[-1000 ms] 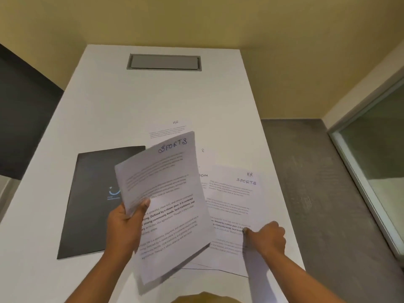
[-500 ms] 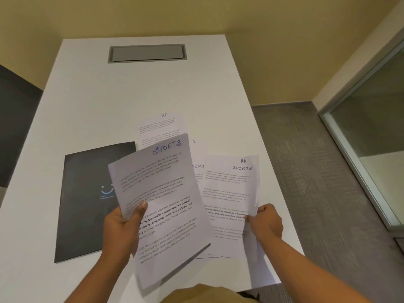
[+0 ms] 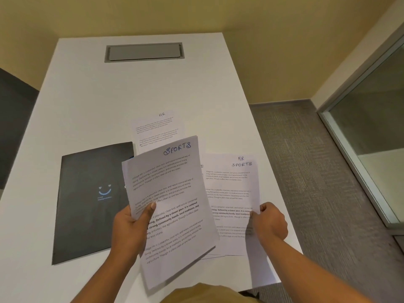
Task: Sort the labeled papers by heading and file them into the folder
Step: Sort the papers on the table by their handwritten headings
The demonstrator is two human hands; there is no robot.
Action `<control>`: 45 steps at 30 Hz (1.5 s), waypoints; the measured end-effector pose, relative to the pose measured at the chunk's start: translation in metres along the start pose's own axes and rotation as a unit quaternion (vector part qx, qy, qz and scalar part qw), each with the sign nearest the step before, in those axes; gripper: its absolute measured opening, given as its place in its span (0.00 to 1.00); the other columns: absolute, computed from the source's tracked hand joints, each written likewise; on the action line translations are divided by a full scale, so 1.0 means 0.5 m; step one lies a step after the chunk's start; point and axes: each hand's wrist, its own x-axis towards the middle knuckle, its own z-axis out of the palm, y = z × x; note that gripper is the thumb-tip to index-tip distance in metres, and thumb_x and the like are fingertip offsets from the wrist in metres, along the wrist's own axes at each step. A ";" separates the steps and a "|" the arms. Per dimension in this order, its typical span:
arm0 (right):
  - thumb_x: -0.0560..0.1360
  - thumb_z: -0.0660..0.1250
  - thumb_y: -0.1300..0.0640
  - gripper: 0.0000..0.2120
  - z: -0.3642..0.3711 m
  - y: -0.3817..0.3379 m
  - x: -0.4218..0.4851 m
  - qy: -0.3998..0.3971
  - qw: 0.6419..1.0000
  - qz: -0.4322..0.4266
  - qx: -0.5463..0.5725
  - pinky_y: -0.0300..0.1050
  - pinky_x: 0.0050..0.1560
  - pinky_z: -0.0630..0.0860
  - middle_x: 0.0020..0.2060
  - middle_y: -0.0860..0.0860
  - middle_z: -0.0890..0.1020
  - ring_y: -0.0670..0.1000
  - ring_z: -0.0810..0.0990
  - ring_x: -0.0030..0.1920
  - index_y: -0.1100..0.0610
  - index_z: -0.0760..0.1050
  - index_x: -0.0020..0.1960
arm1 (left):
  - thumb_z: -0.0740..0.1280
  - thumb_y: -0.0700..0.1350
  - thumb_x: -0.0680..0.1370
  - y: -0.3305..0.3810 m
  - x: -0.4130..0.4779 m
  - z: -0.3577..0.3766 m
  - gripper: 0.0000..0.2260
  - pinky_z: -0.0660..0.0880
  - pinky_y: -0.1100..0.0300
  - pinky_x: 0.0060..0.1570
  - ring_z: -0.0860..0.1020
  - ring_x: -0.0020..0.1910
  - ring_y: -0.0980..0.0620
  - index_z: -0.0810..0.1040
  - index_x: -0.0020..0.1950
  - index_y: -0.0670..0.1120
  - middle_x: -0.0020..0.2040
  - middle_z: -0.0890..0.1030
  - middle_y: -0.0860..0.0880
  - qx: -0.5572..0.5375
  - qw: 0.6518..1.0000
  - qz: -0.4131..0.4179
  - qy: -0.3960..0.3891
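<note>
Your left hand (image 3: 131, 228) grips the sports sheets (image 3: 166, 204) by their left edge, thumb laid across the print, and holds them tilted in the air over the right edge of the folder (image 3: 91, 200). Right of the folder a pile (image 3: 235, 246) lies flat on the bench (image 3: 109, 95), and your right hand (image 3: 270, 221) pinches the right edge of its top sheet (image 3: 231, 193) between thumb and curled fingers. That sheet looks to be headed SPORTS, with an HR heading peeping out from the one beneath, so go by the lower word. Take one sheet only: raise the edge slowly and let the sheet under it fall away before you carry yours across. Lay it on the held sheets with the headings the same way up, easing the left thumb just enough to take it in

An HR sheet (image 3: 157, 130) lies just beyond the folder's far right corner; leave it there. Right of the folder the pile sits near the bench's side edge, with carpet (image 3: 317, 171) below, so draw the sheet toward the folder, not outward. Beyond the folder, white bench runs up to the grey hatch (image 3: 144, 52), good room for separate stacks
</note>
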 end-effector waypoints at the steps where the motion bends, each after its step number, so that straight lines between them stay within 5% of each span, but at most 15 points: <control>1: 0.73 0.72 0.53 0.07 -0.001 0.000 0.002 0.003 1.000 -0.002 0.004 0.41 0.31 0.70 0.35 0.48 0.80 0.53 0.78 0.34 0.51 0.74 0.41 | 0.70 0.47 0.76 0.001 0.001 -0.001 0.11 0.76 0.58 0.33 0.82 0.40 0.50 0.79 0.56 0.43 0.46 0.84 0.49 -0.001 1.000 -0.001 0.002; 8: 0.77 0.69 0.54 0.05 -0.055 -0.029 0.015 0.010 0.974 -0.114 0.194 0.42 0.37 0.73 0.42 0.49 0.84 0.51 0.81 0.43 0.55 0.81 0.50 | 0.69 0.44 0.77 0.019 0.016 -0.032 0.09 0.75 0.58 0.32 0.82 0.40 0.49 0.78 0.56 0.43 0.45 0.83 0.49 -0.033 0.999 -0.007 0.028; 12: 0.76 0.71 0.59 0.01 -0.120 -0.073 0.020 -0.027 0.907 -0.094 0.411 0.48 0.46 0.81 0.43 0.55 0.85 0.53 0.84 0.43 0.55 0.81 0.47 | 0.70 0.44 0.77 0.022 0.036 -0.056 0.09 0.79 0.54 0.35 0.83 0.40 0.47 0.79 0.55 0.43 0.46 0.84 0.47 -0.049 0.998 -0.009 0.044; 15: 0.77 0.69 0.63 0.02 -0.181 -0.122 0.003 -0.051 0.864 -0.109 0.489 0.36 0.39 0.81 0.41 0.55 0.85 0.43 0.84 0.36 0.59 0.78 0.49 | 0.70 0.44 0.76 0.026 0.049 -0.065 0.07 0.80 0.55 0.35 0.84 0.39 0.48 0.80 0.54 0.45 0.47 0.85 0.46 -0.065 0.997 -0.013 0.050; 19: 0.76 0.69 0.61 0.01 -0.220 -0.179 -0.044 -0.155 0.849 -0.152 0.482 0.40 0.33 0.81 0.35 0.54 0.86 0.48 0.84 0.34 0.59 0.78 0.46 | 0.71 0.45 0.76 0.044 0.049 -0.059 0.08 0.80 0.57 0.33 0.85 0.38 0.49 0.81 0.54 0.45 0.44 0.86 0.48 -0.082 0.996 -0.009 0.043; 25: 0.77 0.68 0.58 0.05 -0.172 -0.235 -0.113 -0.247 0.855 -0.177 0.420 0.51 0.42 0.83 0.43 0.54 0.87 0.54 0.86 0.42 0.60 0.77 0.50 | 0.73 0.45 0.75 0.078 0.030 -0.022 0.07 0.81 0.49 0.48 0.85 0.46 0.48 0.83 0.53 0.48 0.45 0.87 0.49 -0.110 0.993 -0.021 -0.023; 30: 0.75 0.70 0.51 0.14 -0.147 -0.252 -0.138 -0.331 0.843 -0.202 0.373 0.53 0.54 0.81 0.52 0.48 0.86 0.51 0.85 0.52 0.52 0.78 0.60 | 0.69 0.41 0.77 0.107 0.004 0.002 0.04 0.79 0.52 0.38 0.82 0.40 0.43 0.82 0.46 0.41 0.42 0.85 0.40 -0.114 0.990 -0.025 -0.073; 33: 0.75 0.70 0.56 0.13 -0.156 -0.259 -0.143 -0.376 0.817 -0.214 0.381 0.53 0.53 0.80 0.51 0.52 0.86 0.55 0.85 0.52 0.56 0.81 0.58 | 0.61 0.53 0.82 0.130 -0.004 0.003 0.14 0.81 0.54 0.43 0.84 0.43 0.49 0.83 0.48 0.47 0.44 0.86 0.45 -0.161 0.982 -0.042 -0.084; 35: 0.73 0.71 0.57 0.13 -0.159 -0.260 -0.141 -0.372 0.818 -0.219 0.381 0.56 0.54 0.80 0.51 0.54 0.86 0.57 0.85 0.51 0.57 0.81 0.58 | 0.56 0.59 0.81 0.135 -0.001 0.001 0.18 0.80 0.51 0.53 0.84 0.51 0.51 0.80 0.58 0.52 0.52 0.86 0.50 -0.218 0.968 -0.049 -0.113; 39: 0.70 0.73 0.57 0.13 -0.166 -0.265 -0.137 -0.349 0.824 -0.238 0.378 0.57 0.52 0.81 0.48 0.54 0.87 0.58 0.86 0.49 0.57 0.83 0.54 | 0.68 0.47 0.78 0.149 -0.006 0.002 0.12 0.79 0.45 0.55 0.84 0.53 0.48 0.78 0.61 0.49 0.54 0.85 0.49 -0.203 0.971 -0.007 -0.128; 42: 0.71 0.72 0.60 0.08 -0.173 -0.276 -0.135 -0.318 0.828 -0.260 0.382 0.51 0.47 0.83 0.46 0.52 0.87 0.56 0.86 0.47 0.55 0.84 0.50 | 0.70 0.41 0.77 0.164 -0.005 0.012 0.09 0.82 0.52 0.49 0.84 0.52 0.48 0.81 0.57 0.47 0.50 0.86 0.50 -0.179 0.976 0.057 -0.106; 45: 0.73 0.71 0.66 0.12 -0.179 -0.289 -0.131 -0.283 0.822 -0.307 0.387 0.45 0.47 0.82 0.46 0.48 0.87 0.50 0.86 0.48 0.51 0.82 0.51 | 0.73 0.36 0.73 0.175 0.004 0.020 0.13 0.79 0.68 0.43 0.84 0.45 0.60 0.82 0.45 0.56 0.42 0.86 0.60 -0.163 0.977 0.128 -0.060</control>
